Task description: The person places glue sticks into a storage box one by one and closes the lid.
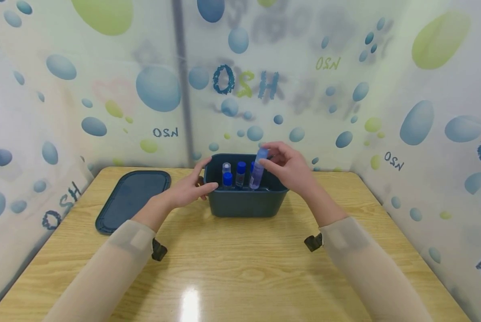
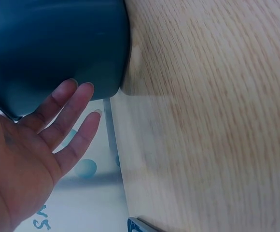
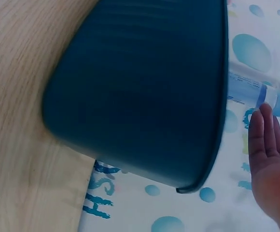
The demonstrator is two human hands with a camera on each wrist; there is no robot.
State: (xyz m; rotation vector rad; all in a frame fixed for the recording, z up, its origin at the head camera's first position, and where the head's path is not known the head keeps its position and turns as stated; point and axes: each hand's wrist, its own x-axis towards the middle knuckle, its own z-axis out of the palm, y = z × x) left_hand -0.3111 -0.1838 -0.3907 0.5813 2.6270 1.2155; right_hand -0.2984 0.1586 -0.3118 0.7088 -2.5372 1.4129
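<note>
A dark teal plastic bin [image 1: 246, 205] stands near the table's far edge, with several small blue-capped bottles [image 1: 240, 173] upright inside. One bottle among them has a clear cap [image 1: 226, 166]. At the bin's left end is my left hand [image 1: 188, 188], thumb by the front corner. The left wrist view shows its fingers [image 2: 65, 118] fairly straight against the outer wall. My right hand [image 1: 290, 170] pinches the light-blue cap of a clear, labelled bottle [image 1: 256, 175], tilted over the bin's right half. In the right wrist view, the bin wall hides the lower end of that bottle [image 3: 246, 89].
A dark rectangular lid [image 1: 133, 199] lies flat on the wooden table [image 1: 240, 264], left of the bin. Patterned curtains [image 1: 240, 116] hang close behind the bin and along both sides of the table.
</note>
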